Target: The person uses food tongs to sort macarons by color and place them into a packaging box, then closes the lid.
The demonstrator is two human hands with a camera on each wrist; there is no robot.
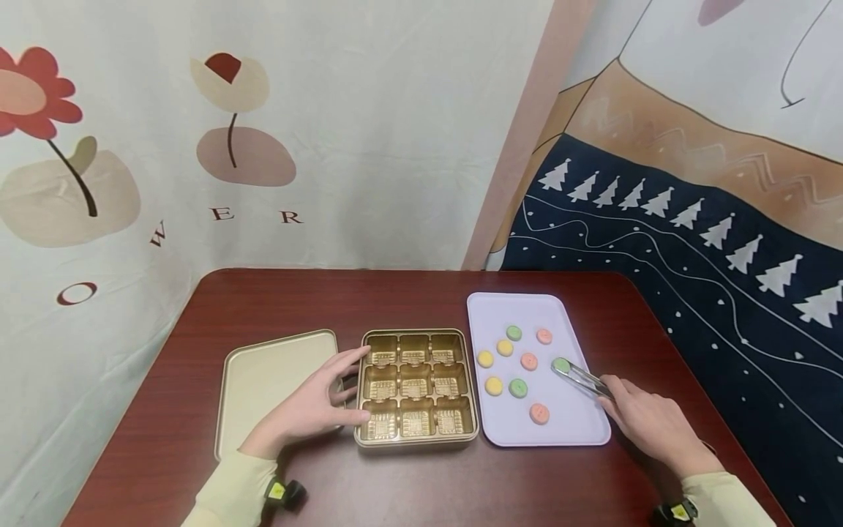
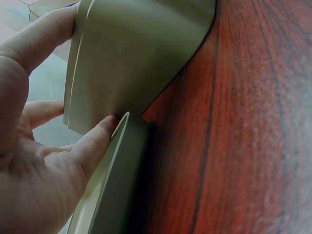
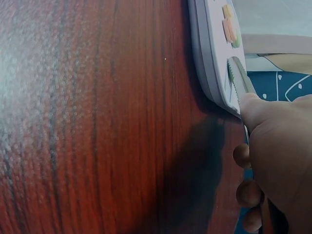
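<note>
My left hand point(image 1: 327, 399) spreads its fingers against the left side of a gold tin point(image 1: 417, 443), thumb tip near the front of the rim and index fingertip near the back. The tin holds a gold insert point(image 1: 415, 382) with several square compartments. In the left wrist view, fingertips touch the tin's wall point(image 2: 131, 58). My right hand point(image 1: 652, 421) grips metal tongs point(image 1: 582, 379), whose tips pinch a green macaron-like disc point(image 1: 561, 365) over the right part of a lilac tray point(image 1: 573, 428). Several similar pieces in yellow point(image 1: 494, 386), pink point(image 1: 539, 413) and green point(image 1: 518, 388) lie on the tray.
The tin's flat lid point(image 1: 270, 388) lies left of the tin, partly under my left forearm and hand. A dark red wooden table point(image 1: 395, 490) carries everything. Behind it hang a pale printed curtain point(image 1: 382, 146) and a dark blue patterned cloth point(image 1: 658, 271).
</note>
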